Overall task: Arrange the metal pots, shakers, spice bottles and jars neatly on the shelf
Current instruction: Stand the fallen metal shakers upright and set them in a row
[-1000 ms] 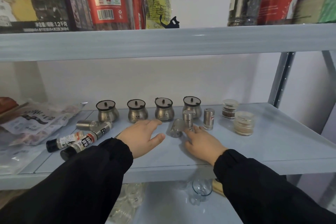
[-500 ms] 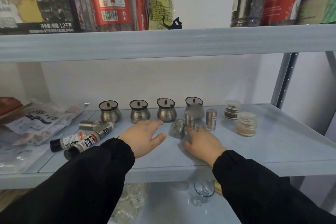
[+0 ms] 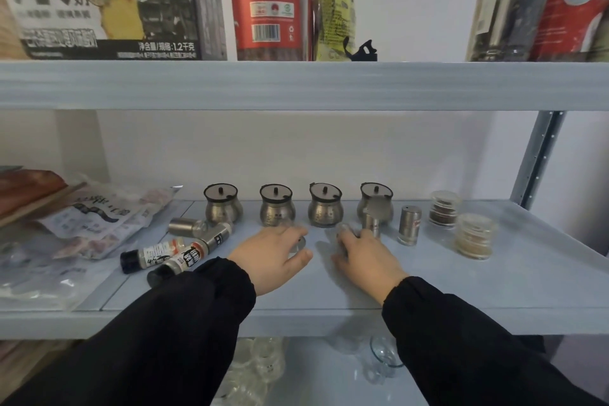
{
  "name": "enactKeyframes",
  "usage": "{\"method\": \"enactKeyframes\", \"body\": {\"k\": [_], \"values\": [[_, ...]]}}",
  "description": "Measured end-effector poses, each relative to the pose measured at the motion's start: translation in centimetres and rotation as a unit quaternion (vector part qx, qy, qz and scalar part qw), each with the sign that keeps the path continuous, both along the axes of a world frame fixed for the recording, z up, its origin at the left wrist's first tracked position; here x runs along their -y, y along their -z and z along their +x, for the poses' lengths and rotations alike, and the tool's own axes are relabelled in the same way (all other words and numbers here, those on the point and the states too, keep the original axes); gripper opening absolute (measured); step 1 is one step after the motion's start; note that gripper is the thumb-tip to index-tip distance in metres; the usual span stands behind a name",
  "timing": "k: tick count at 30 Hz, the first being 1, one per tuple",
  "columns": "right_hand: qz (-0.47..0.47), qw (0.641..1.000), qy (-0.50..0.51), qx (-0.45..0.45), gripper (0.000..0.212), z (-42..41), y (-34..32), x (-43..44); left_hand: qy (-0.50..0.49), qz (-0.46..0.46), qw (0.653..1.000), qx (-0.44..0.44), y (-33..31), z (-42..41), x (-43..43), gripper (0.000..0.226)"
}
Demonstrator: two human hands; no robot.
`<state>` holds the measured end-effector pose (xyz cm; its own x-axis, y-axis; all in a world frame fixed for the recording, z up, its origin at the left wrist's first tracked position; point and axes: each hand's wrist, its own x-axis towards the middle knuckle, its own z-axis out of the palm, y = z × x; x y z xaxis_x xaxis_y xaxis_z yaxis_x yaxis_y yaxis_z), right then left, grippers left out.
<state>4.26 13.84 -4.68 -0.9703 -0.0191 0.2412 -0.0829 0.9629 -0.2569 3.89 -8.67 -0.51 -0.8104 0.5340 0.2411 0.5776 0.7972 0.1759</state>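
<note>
I am curling my left hand [image 3: 273, 257] around a lying shaker [image 3: 299, 242] before the pots [image 3: 324, 209], my right hand [image 3: 369, 257] spreading loosely beside it.

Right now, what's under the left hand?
Under the left hand, a shiny metal piece peeks out between thumb and fingers, blurred. The rest is covered, so I can't identify it.
</note>
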Motion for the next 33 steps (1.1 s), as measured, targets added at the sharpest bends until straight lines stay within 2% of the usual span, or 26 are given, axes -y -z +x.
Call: {"method": "enactKeyframes", "body": {"k": [2,3,6,13,18,24,28,31,33], "values": [[-0.017,1.000,0.005,-0.016,0.019,0.1,0.1,0.2,0.010,0.002,1.000,0.003,0.1,-0.3,0.4,0.052],[-0.034,0.999,0.010,-0.015,0.018,0.2,-0.1,0.2,0.015,0.002,1.000,0.004,0.2,-0.4,0.6,0.052],[-0.122,0.992,0.040,0.004,0.026,0.5,-1.4,-0.5,0.026,0.000,1.000,0.006,0.2,-0.8,1.2,0.051],[-0.207,0.978,-0.001,0.006,0.049,0.9,-4.8,-2.8,0.043,-0.004,0.999,0.004,0.1,-1.7,1.6,0.053],[-0.178,0.984,-0.014,0.004,0.042,0.3,-4.5,-2.7,0.052,-0.007,0.999,0.008,-0.1,-2.1,0.9,0.058],[-0.185,0.982,-0.023,0.004,0.050,0.5,-3.6,-2.5,0.063,-0.004,0.998,0.024,-0.7,-2.8,-0.3,0.058],[-0.151,0.988,-0.013,-0.034,0.066,2.3,-3.2,-4.0,0.071,0.070,0.994,0.040,-1.6,-4.4,-2.7,0.048],[-0.086,0.995,-0.014,-0.037,0.073,3.8,-2.4,-5.6,0.071,0.146,0.982,0.095,-2.4,-5.2,-5.2,0.040],[-0.076,0.997,-0.017,-0.028,0.074,4.7,-1.8,-6.6,0.062,0.176,0.974,0.131,-2.7,-5.1,-6.8,0.042]]}}
